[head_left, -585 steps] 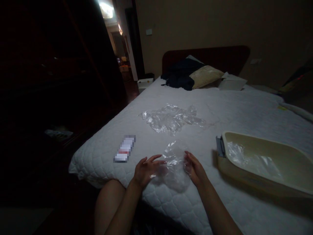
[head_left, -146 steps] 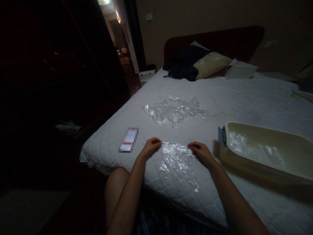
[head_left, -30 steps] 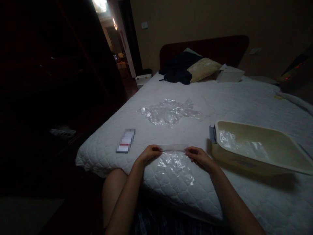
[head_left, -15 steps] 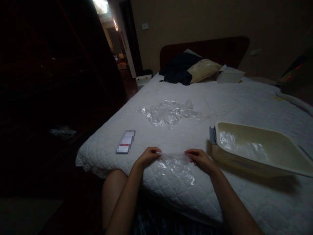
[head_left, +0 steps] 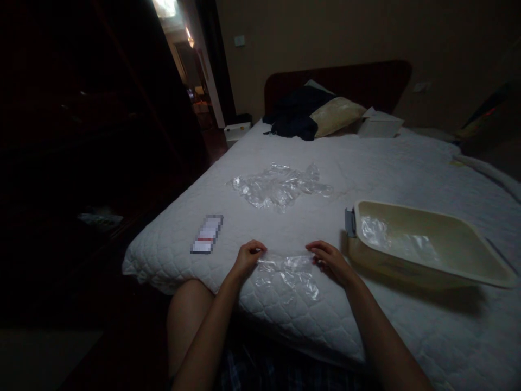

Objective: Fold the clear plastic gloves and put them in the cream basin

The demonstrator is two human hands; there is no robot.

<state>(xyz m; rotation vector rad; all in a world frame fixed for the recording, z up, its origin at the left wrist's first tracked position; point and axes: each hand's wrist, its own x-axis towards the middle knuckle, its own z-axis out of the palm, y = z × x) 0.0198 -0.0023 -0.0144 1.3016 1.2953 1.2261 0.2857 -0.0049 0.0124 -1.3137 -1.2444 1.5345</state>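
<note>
Pinching from either side, the left hand (head_left: 248,255) and right hand (head_left: 331,260) each grasp a top corner of a clear plastic bag (head_left: 287,272), which lies flat on the bed (head_left: 378,174) near its front edge. By the doubled upper edge, a fold seems to be in hand; pressing it flat would call for level corners. A beige tub (head_left: 423,274) sits just right, and crumpled bags (head_left: 277,187) lie beyond. The cover is white and quilted, the room dim, with a pillow (head_left: 336,115) and a lit doorway (head_left: 179,38).
</note>
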